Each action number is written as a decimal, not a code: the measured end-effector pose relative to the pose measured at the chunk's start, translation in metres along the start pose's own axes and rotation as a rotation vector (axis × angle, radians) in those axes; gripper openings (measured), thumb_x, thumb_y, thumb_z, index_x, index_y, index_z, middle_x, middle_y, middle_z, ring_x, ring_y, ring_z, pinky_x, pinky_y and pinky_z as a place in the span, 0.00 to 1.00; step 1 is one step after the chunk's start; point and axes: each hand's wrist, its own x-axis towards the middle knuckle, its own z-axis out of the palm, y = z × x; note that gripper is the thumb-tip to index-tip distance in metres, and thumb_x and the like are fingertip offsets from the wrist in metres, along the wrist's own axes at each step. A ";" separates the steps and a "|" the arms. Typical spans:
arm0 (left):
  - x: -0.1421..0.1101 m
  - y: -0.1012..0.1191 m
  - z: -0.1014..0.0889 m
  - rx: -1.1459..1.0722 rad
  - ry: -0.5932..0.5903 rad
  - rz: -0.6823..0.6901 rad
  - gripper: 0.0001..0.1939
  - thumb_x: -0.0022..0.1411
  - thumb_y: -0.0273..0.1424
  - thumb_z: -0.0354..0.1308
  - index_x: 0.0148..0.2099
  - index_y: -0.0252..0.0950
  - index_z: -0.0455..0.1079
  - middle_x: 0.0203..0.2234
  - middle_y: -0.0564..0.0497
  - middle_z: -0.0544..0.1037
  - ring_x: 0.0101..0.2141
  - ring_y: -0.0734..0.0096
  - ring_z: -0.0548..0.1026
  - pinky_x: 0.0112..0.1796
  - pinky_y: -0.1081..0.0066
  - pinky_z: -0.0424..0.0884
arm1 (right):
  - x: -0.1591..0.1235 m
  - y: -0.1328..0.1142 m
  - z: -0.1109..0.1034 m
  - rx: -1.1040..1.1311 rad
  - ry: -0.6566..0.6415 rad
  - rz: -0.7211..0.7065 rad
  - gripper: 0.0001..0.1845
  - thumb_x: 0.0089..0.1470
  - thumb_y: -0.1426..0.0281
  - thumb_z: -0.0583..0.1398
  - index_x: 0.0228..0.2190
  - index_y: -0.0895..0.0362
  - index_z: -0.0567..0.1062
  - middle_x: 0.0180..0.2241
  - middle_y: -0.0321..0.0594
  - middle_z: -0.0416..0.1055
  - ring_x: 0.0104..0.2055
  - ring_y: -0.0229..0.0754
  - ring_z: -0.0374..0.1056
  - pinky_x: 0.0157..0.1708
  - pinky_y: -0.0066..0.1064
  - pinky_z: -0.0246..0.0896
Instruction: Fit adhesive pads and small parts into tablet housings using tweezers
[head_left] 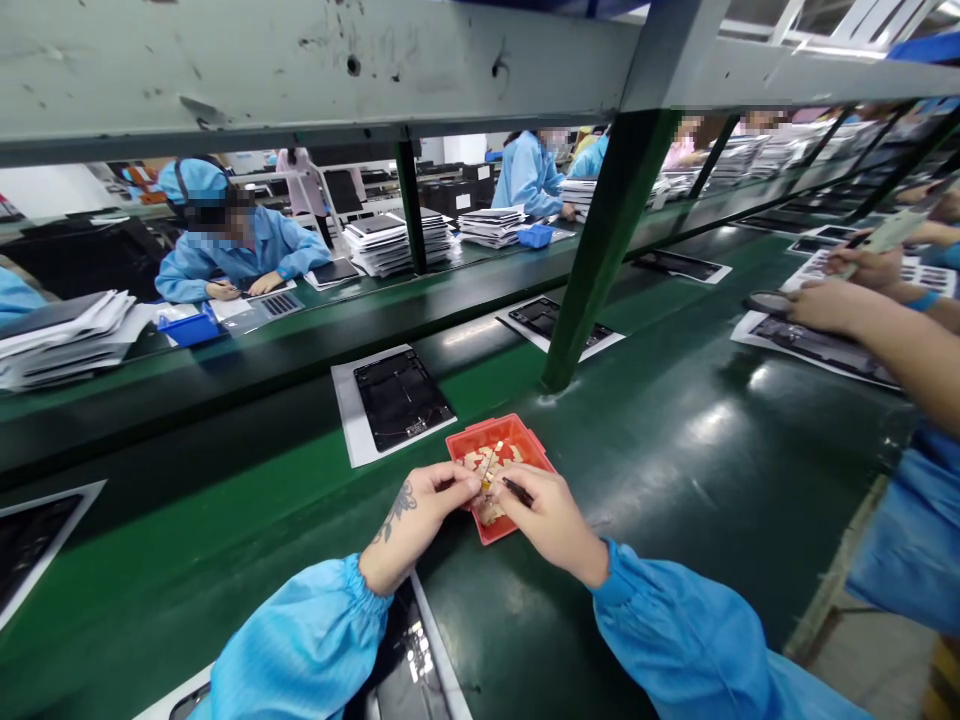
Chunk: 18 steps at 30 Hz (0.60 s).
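Both my hands meet over a small red bin (540, 452) that holds several beige and gold-coloured small pieces (491, 512). My left hand (424, 515) is closed in a pinch on a thin, small flex strip (491, 462) with a gold-coloured end. In my right hand (551, 520), fingers curled together, is a slim black tool (517, 490) that looks like tweezers; its tip is hidden by the fingers. Below my left sleeve lies a black device housing (405, 660) on a white sheet, partly covered by the arm.
Another black housing (401, 395) on white paper lies beyond the bin on the green bench (652, 430). A slanted green post (607, 240) rises behind the bin, under a grey overhead beam (300, 65). At right, a co-worker's arms (862, 310) reach over another housing.
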 end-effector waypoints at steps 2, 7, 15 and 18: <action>-0.001 0.001 -0.002 -0.061 0.023 -0.014 0.10 0.55 0.35 0.62 0.30 0.31 0.73 0.24 0.50 0.74 0.27 0.73 0.70 0.33 0.73 0.66 | 0.000 0.002 0.000 -0.050 0.022 0.007 0.09 0.54 0.74 0.55 0.25 0.56 0.73 0.25 0.36 0.71 0.27 0.37 0.66 0.29 0.28 0.61; -0.006 0.001 -0.013 -0.134 0.127 -0.011 0.09 0.56 0.34 0.61 0.34 0.32 0.71 0.29 0.50 0.75 0.31 0.72 0.73 0.34 0.73 0.68 | -0.001 0.011 -0.004 -0.178 0.100 0.013 0.09 0.57 0.70 0.54 0.28 0.57 0.73 0.27 0.40 0.72 0.29 0.41 0.67 0.31 0.31 0.58; -0.043 0.007 -0.028 -0.221 0.238 -0.032 0.22 0.54 0.33 0.62 0.50 0.31 0.68 0.32 0.46 0.77 0.31 0.68 0.75 0.33 0.71 0.69 | 0.001 0.033 -0.008 -0.587 0.163 -0.130 0.10 0.57 0.70 0.53 0.35 0.55 0.74 0.38 0.41 0.70 0.34 0.41 0.70 0.30 0.31 0.62; -0.066 0.006 -0.042 -0.239 0.292 -0.029 0.25 0.53 0.31 0.61 0.54 0.32 0.67 0.32 0.47 0.77 0.29 0.69 0.75 0.32 0.70 0.70 | 0.004 0.026 -0.010 -0.516 0.260 -0.240 0.11 0.57 0.65 0.54 0.38 0.53 0.74 0.39 0.43 0.69 0.38 0.45 0.70 0.32 0.33 0.64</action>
